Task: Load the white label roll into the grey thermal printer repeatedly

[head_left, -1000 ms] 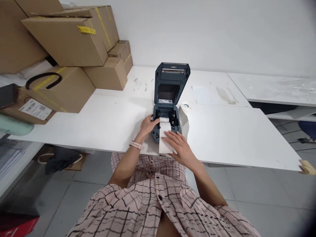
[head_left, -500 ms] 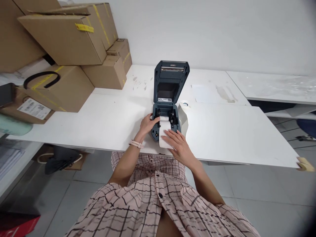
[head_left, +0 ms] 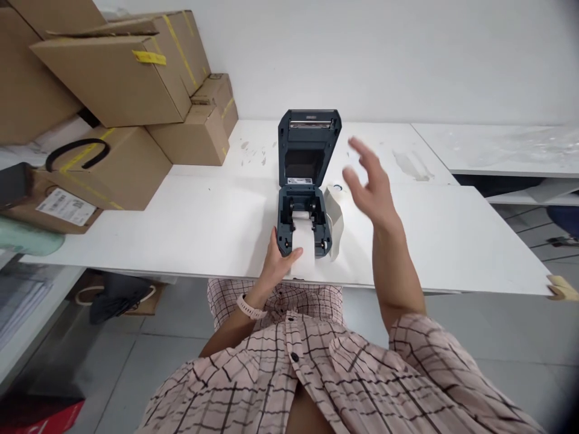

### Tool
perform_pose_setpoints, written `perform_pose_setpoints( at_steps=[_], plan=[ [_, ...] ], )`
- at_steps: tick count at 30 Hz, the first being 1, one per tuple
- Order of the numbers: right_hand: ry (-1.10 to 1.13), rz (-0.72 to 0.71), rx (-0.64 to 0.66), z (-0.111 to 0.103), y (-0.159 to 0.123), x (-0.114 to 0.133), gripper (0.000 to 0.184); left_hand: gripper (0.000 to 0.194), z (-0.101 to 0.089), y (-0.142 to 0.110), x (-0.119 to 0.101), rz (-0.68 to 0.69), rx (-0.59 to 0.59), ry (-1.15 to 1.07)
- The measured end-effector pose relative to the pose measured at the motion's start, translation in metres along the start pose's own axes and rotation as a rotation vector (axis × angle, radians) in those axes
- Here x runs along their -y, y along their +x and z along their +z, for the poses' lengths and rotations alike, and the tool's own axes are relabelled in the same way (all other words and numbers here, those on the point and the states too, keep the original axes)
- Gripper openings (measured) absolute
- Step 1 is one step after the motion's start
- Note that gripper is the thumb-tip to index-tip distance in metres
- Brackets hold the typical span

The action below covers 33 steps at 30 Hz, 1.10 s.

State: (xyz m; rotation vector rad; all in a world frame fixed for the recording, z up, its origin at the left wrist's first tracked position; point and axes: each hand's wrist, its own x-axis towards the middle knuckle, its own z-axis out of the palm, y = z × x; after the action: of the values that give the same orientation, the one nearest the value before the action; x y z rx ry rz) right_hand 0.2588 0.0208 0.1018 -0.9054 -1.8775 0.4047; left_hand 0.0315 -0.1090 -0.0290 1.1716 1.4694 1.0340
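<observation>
A dark label printer point(head_left: 283, 228) stands on the table with its lid point(head_left: 304, 141) raised. Inside it sits a small paper roll, and a white paper strip point(head_left: 304, 241) runs from that roll out over the printer's front. My left hand point(head_left: 277, 262) grips the printer's front left corner, with the thumb on the strip and the fingers along the side. To the right of the lid, my right hand point(head_left: 371, 185) is in the air, a little blurred, fingers apart and holding nothing. A curled length of pale backing paper point(head_left: 335, 223) lies against the printer's right side.
Cardboard boxes point(head_left: 113, 78) are stacked at the back left of the white table point(head_left: 217, 223). A black curved band point(head_left: 76, 147) rests on one box, near a green roll point(head_left: 29, 237). The wall runs behind the table. A dark bag point(head_left: 117, 298) is below the left edge.
My right hand has left the paper strip and risen to the right of the lid. My left hand has slid toward the printer's front corner, its thumb now lower on the strip.
</observation>
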Motion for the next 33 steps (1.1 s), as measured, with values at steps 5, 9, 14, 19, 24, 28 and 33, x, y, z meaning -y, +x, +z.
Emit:
perform_pose_setpoints(
  at_steps=[5,9,14,19,24,28,33],
  plan=[
    [0.186,0.145,0.027,0.039,0.118,-0.079,0.085,0.108,-0.001,-0.015,-0.003,0.005,0.076,-0.128],
    [0.228,0.147,0.022,0.045,0.104,-0.075,0.087,0.085,-0.011,-0.018,-0.004,0.018,0.086,-0.153],
    [0.154,0.169,-0.029,0.037,-0.012,-0.008,0.069,0.075,-0.022,-0.009,0.001,-0.031,-0.023,-0.163],
    [-0.021,0.098,0.084,0.062,-0.096,0.012,0.039,0.076,-0.02,0.008,-0.015,0.054,-0.146,-0.211],
    [-0.089,0.104,0.035,0.083,-0.114,0.005,0.04,0.095,-0.003,0.018,-0.029,0.075,-0.071,-0.216],
    [-0.106,0.095,0.021,0.084,-0.114,0.006,0.04,0.098,0.008,0.022,-0.025,0.093,-0.08,-0.24],
    [-0.112,0.075,-0.006,0.085,-0.115,0.005,0.04,0.089,0.007,0.02,-0.021,0.138,-0.097,-0.215]
  ],
)
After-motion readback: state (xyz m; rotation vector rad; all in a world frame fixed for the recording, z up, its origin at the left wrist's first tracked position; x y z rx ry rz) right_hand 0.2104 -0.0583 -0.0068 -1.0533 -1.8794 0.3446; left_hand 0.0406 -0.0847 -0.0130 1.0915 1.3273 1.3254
